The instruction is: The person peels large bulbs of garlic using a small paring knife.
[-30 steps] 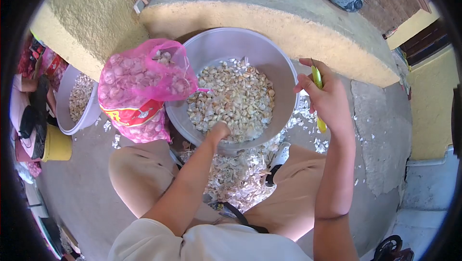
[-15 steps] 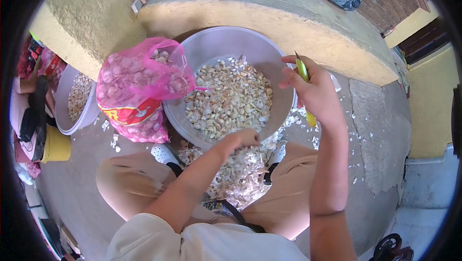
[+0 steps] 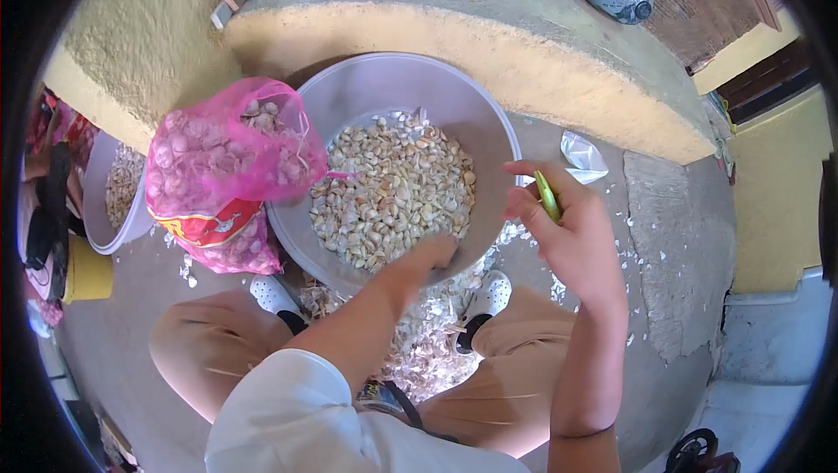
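Observation:
A large pale-lilac basin (image 3: 502, 124) holds many loose garlic cloves (image 3: 393, 185). My left hand (image 3: 434, 253) reaches over its front rim, down at the near right part of the cloves; the fingers are blurred and turned away, so their grip is hidden. Right of the basin, my right hand (image 3: 572, 233) is raised, closed around a small knife (image 3: 547, 196) with a green handle. Its blade is hard to see from this angle. Left of the basin stands a pink mesh bag (image 3: 209, 159) full of garlic bulbs, its top open.
Garlic peels (image 3: 436, 346) lie heaped between my shoes. A clear plastic piece (image 3: 583, 157) is on the floor at right. A low yellow wall (image 3: 559, 71) runs behind the basin. At left are another basin (image 3: 144, 211), a yellow bucket (image 3: 87, 270) and part of another person.
The view has shifted, moving the basin and bag leftward. My left hand has gone farther in over the basin. My right hand has come lower, still with the knife, which has turned.

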A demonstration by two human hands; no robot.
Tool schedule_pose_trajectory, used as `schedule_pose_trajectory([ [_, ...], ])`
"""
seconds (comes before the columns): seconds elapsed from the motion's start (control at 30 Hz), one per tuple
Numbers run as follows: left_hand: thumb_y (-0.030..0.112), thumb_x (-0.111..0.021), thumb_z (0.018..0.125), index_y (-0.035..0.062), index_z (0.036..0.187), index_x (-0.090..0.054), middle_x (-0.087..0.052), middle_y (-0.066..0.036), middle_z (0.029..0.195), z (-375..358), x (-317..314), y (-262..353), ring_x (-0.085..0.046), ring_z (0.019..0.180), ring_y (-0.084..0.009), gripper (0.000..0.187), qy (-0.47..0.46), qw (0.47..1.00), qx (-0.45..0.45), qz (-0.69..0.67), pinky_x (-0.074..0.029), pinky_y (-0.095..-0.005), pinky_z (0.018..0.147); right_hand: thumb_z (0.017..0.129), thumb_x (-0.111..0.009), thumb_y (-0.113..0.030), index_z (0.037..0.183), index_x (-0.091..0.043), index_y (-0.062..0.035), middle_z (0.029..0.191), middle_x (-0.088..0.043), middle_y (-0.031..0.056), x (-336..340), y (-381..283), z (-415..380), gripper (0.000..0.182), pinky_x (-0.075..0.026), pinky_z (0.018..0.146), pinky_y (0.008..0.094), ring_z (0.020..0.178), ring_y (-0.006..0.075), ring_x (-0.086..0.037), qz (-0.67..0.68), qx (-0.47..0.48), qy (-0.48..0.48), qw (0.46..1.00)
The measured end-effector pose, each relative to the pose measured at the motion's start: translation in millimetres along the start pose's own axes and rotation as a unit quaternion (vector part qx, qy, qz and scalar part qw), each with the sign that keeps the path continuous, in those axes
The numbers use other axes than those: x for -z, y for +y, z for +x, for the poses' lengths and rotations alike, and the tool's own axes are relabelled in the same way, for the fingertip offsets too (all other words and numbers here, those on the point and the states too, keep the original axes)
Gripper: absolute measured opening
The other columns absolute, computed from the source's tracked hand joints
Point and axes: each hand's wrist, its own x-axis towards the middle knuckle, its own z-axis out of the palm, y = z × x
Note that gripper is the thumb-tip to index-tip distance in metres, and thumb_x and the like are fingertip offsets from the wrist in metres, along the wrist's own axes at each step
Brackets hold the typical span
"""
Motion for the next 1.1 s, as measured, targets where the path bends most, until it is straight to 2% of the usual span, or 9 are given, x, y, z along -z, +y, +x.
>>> schedule_pose_trajectory([
  [0.07, 0.013, -0.055, 0.069, 0.0021, 0.099, -0.057, -0.054, -0.010, 0.103, -16.8, -8.8, -11.9, -0.048, 0.102, -0.0242, 0.032, 0.052, 0.997, -0.042, 0.033, -0.043, -0.0331, 0.084, 0.083, -0.054, -0.014, 0.104, -0.056, -0.0033, 0.065, -0.058, 0.0010, 0.4, 2.6, -1.1, 0.024, -0.033, 0.044, 0.0194, 0.049, 0.0027, -0.042, -0.007, 0.006, 0.006, 1.000],
  [0.27, 0.009, -0.048, 0.073, 0.0077, 0.096, -0.058, -0.054, -0.008, 0.100, -58.2, -32.9, -41.0, -0.048, 0.100, -0.0254, 0.025, 0.122, 0.975, -0.163, 0.085, -0.043, -0.0349, 0.083, 0.078, -0.058, -0.015, 0.096, -0.057, -0.0002, 0.058, -0.052, 0.0161, -9.3, 0.7, -4.4, 0.023, -0.040, 0.051, 0.0303, 0.050, 0.0214, -0.050, -0.014, 0.019, 0.023, 0.999],
  [0.33, 0.009, -0.046, 0.076, 0.0096, 0.099, -0.058, -0.054, -0.008, 0.100, -75.7, -23.5, -40.1, -0.048, 0.101, -0.0267, 0.026, 0.130, 0.968, -0.185, 0.110, -0.043, -0.0359, 0.083, 0.080, -0.056, -0.013, 0.101, -0.056, -0.0010, 0.063, -0.055, 0.0088, -13.7, 0.4, -3.5, 0.024, -0.040, 0.053, 0.0259, 0.055, 0.0121, -0.050, -0.038, 0.023, -0.001, 0.999],
  [0.47, 0.009, -0.047, 0.076, 0.0108, 0.101, -0.058, -0.055, -0.010, 0.101, -79.5, -26.5, -39.4, -0.049, 0.100, -0.0292, 0.028, 0.080, 0.991, -0.093, 0.061, -0.045, -0.0367, 0.079, 0.081, -0.055, -0.012, 0.103, -0.056, -0.0015, 0.066, -0.057, 0.0060, -22.1, 1.0, 1.6, 0.025, -0.041, 0.057, 0.0252, 0.060, 0.0097, -0.051, -0.067, 0.059, -0.013, 0.996],
  [0.57, 0.009, -0.048, 0.074, 0.0091, 0.099, -0.059, -0.057, -0.013, 0.095, -91.4, -15.7, -26.1, -0.053, 0.094, -0.0304, 0.027, 0.065, 0.998, -0.008, -0.018, -0.046, -0.0375, 0.076, 0.077, -0.059, -0.015, 0.093, -0.056, 0.0012, 0.064, -0.054, 0.0207, -24.9, -0.6, 5.1, 0.024, -0.041, 0.055, 0.0345, 0.056, 0.0320, -0.052, -0.017, 0.072, 0.007, 0.997],
  [0.73, 0.007, -0.050, 0.070, 0.0043, 0.088, -0.061, -0.059, -0.017, 0.086, -153.4, 2.5, -23.5, -0.057, 0.084, -0.0321, 0.021, 0.119, 0.981, -0.020, -0.149, -0.045, -0.0404, 0.072, 0.077, -0.059, -0.014, 0.093, -0.055, 0.0019, 0.064, -0.053, 0.0214, -26.0, -4.0, 6.4, 0.023, -0.041, 0.055, 0.0356, 0.056, 0.0329, -0.052, -0.019, 0.089, 0.012, 0.996],
  [0.83, 0.008, -0.053, 0.067, 0.0021, 0.085, -0.060, -0.059, -0.018, 0.086, -196.1, 11.6, 5.9, -0.056, 0.083, -0.0331, 0.020, 0.072, 0.987, 0.019, -0.142, -0.044, -0.0420, 0.070, 0.076, -0.059, -0.014, 0.092, -0.055, 0.0021, 0.064, -0.053, 0.0216, -29.7, -1.0, 7.4, 0.023, -0.041, 0.054, 0.0361, 0.056, 0.0339, -0.051, -0.019, 0.105, 0.011, 0.994],
  [1.0, 0.017, -0.058, 0.068, 0.0032, 0.093, -0.059, -0.059, -0.014, 0.078, -212.6, -48.9, -1.0, -0.058, 0.079, -0.0280, 0.028, -0.013, 0.955, -0.286, -0.073, -0.046, -0.0389, 0.067, 0.076, -0.059, -0.015, 0.092, -0.055, 0.0023, 0.065, -0.054, 0.0222, -36.7, -4.7, 9.6, 0.024, -0.041, 0.054, 0.0371, 0.057, 0.0361, -0.052, -0.021, 0.119, -0.009, 0.993],
  [1.1, 0.026, -0.062, 0.069, 0.0041, 0.101, -0.057, -0.058, -0.014, 0.093, -189.5, -16.3, -4.0, -0.058, 0.081, -0.0259, 0.039, -0.161, 0.951, -0.209, -0.159, -0.046, -0.0372, 0.068, 0.076, -0.059, -0.015, 0.092, -0.055, 0.0023, 0.065, -0.054, 0.0223, -38.2, -7.6, 10.7, 0.024, -0.041, 0.055, 0.0379, 0.059, 0.0374, -0.053, -0.029, 0.131, -0.009, 0.991],
])
